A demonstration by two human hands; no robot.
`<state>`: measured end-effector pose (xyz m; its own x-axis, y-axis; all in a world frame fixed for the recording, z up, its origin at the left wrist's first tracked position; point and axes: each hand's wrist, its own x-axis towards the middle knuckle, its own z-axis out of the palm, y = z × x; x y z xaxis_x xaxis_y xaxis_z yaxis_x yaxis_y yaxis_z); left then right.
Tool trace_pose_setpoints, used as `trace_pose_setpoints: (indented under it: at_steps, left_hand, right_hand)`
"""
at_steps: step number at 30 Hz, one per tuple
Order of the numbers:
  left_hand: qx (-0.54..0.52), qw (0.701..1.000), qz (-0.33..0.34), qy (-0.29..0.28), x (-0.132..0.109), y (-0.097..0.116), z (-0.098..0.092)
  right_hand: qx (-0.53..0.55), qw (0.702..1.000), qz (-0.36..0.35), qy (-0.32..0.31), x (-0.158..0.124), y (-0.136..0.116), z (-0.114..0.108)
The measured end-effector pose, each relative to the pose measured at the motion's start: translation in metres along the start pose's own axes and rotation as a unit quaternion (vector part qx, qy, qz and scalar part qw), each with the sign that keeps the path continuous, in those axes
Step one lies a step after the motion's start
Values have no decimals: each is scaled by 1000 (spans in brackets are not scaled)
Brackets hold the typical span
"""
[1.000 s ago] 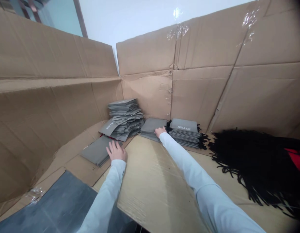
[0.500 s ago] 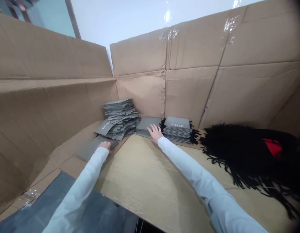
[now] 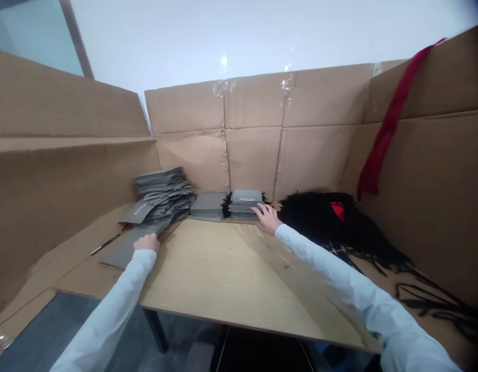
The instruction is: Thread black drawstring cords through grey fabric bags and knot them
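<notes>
My left hand [image 3: 146,242], fingers curled closed, rests at the edge of a flat grey piece [image 3: 121,249] at the table's left corner; its fingertips are hidden, so I cannot tell what is in it. My right hand [image 3: 268,218] is open, fingers spread, by the right end of a neat stack of grey folded pieces printed INTEX [image 3: 247,197]; whether it touches them I cannot tell. Black cord ends stick out along this stack's sides. Left of it lies a lower grey stack [image 3: 208,205], then a taller, uneven grey pile [image 3: 167,194].
A heap of black cords [image 3: 312,214] with a red patch [image 3: 337,211] lies on the right. Cardboard walls [image 3: 254,155] surround the pale table top [image 3: 208,263]. A red strip [image 3: 386,134] hangs over the right wall. A pen-like stick [image 3: 105,244] lies at left.
My right hand has moved right, from the lower grey stack to the INTEX stack's right end. The view has swung right, bringing in the red strip. My left hand stays by the flat grey piece.
</notes>
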<state>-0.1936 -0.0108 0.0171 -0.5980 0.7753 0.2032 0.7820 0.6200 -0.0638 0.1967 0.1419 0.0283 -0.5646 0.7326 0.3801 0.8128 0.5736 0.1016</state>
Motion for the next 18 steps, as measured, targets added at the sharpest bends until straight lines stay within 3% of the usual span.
trace_pose_setpoints:
  at_steps: [4,10,14,18]
  left_hand:
    - [-11,998,55,36,-32,36,-13]
    - [-35,972,209,97,-64,89,-21]
    - [-49,954,284,85,-61,112,-9]
    - [-18,954,300,16,-43,118,13]
  right_hand:
    - [-9,999,38,-14,-43,14,-11]
    - [-27,999,26,-5,-93,1,-37]
    - [-39,999,-12,13,-104,-6,-55]
    - [-35,999,-25,-3,-104,-8,-53]
